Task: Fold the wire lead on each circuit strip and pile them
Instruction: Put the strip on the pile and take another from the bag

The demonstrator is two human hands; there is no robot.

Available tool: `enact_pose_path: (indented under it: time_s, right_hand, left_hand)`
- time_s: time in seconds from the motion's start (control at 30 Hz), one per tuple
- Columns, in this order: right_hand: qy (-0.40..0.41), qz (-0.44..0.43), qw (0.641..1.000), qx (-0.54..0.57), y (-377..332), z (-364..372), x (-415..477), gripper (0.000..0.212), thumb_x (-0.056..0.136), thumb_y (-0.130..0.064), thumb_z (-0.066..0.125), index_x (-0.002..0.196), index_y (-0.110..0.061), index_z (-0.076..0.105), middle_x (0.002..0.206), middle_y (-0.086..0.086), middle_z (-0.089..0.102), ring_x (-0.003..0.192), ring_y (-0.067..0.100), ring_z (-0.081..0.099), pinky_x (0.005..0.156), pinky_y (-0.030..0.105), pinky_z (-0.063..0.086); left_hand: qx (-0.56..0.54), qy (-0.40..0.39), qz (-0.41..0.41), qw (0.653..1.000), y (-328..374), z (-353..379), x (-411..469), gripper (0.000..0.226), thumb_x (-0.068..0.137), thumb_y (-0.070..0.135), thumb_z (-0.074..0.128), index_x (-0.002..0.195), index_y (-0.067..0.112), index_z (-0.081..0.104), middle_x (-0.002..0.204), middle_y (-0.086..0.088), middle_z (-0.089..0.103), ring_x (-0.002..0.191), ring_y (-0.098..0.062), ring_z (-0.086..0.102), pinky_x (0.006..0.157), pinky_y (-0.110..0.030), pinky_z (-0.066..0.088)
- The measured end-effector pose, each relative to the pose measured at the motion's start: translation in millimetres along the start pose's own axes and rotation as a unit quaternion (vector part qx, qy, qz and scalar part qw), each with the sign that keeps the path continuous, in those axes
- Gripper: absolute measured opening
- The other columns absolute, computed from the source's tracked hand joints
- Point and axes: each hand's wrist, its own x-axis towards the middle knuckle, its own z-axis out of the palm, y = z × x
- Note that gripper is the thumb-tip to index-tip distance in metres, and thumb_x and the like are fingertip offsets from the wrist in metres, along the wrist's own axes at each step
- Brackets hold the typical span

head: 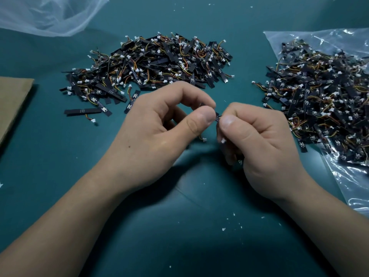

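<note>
left hand (pixel 159 124): I see thumb and index curled into a pinch on the left end of a circuit strip (pixel 217 115). The other fingers are tucked under and mostly hidden.
right hand (pixel 257 136): thumb and index pinch the same strip from the other end, with the remaining fingers curled toward the palm. The two thumb tips almost meet.
circuit strip: dark, held above the bench (pixel 179 226). Only a short bit shows between the thumb tips; fingers cover the rest.
white connector (pixel 223 140): peeks out just below the right thumb, against the curled fingers.
second connector (pixel 204 139): below the left thumb tip, between the hands, with a short orange wire on it. I can't tell which connector belongs to the held strip.
centre pile (pixel 151 62): big heap of strips with red/yellow leads and white plugs, on the bench beyond the left-hand knuckles, apart from both hands.
loose strips (pixel 85 111): a few singles lying flat, left of the left hand, at the heap's near edge.
right pile (pixel 319 100): second heap, just right of and beyond the right hand, lying on a plastic bag (pixel 355 186).
plastic bag: clear, runs down outside the right forearm.
crumpled film (pixel 50 15): far beyond the left hand.
brown sheet (pixel 12 100): well left of the left hand.
white crumbs (pixel 223 229): scattered on the bench between my forearms.
</note>
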Motion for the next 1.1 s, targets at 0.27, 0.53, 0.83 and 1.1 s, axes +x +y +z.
enact_pose_path:
  time_s: [0.27,0.53,0.83,1.1]
  right_hand:
    - [-0.012,-0.001,1.0,-0.025,-1.2,1.3,-1.9,0.028,0.098,-0.032,0.051,0.075,-0.019,0.062,0.059,0.009,0.054,0.051,0.023,0.049,0.05,0.037,0.041]
    - [0.002,-0.001,0.999,-0.037,-0.5,1.5,-1.4,0.025,0.093,-0.028,0.053,0.075,-0.019,0.067,0.058,0.008,0.055,0.051,0.023,0.048,0.049,0.037,0.041]
    - [-0.01,0.035,0.999,-0.025,-2.2,1.7,1.6,0.022,0.094,-0.025,0.057,0.077,-0.017,0.067,0.059,0.002,0.061,0.05,0.01,0.052,0.053,0.027,0.043]
    - [0.04,0.026,0.999,0.0,-1.7,3.9,1.5,0.018,0.093,-0.039,0.059,0.081,-0.027,0.056,0.063,-0.006,0.055,0.053,0.012,0.047,0.054,0.03,0.039]
  left_hand:
    - [-0.013,0.006,-0.025,1.0,1.0,-3.3,1.3,0.011,0.095,0.023,0.063,0.087,0.016,0.065,0.066,0.012,0.058,0.06,-0.014,0.048,0.056,-0.025,0.039]
    - [-0.044,-0.001,-0.028,0.999,1.5,-3.1,0.5,0.016,0.092,0.028,0.063,0.083,0.014,0.064,0.061,0.0,0.054,0.057,-0.024,0.043,0.052,-0.03,0.034]
    - [-0.043,0.008,-0.034,0.998,0.5,-3.7,1.7,0.014,0.092,0.023,0.063,0.079,0.017,0.064,0.062,0.006,0.054,0.059,-0.017,0.044,0.053,-0.032,0.035]
    - [-0.06,0.068,-0.039,0.995,-0.3,-3.6,3.1,0.017,0.092,0.021,0.061,0.077,0.014,0.063,0.063,0.0,0.054,0.058,-0.011,0.046,0.057,-0.02,0.038]
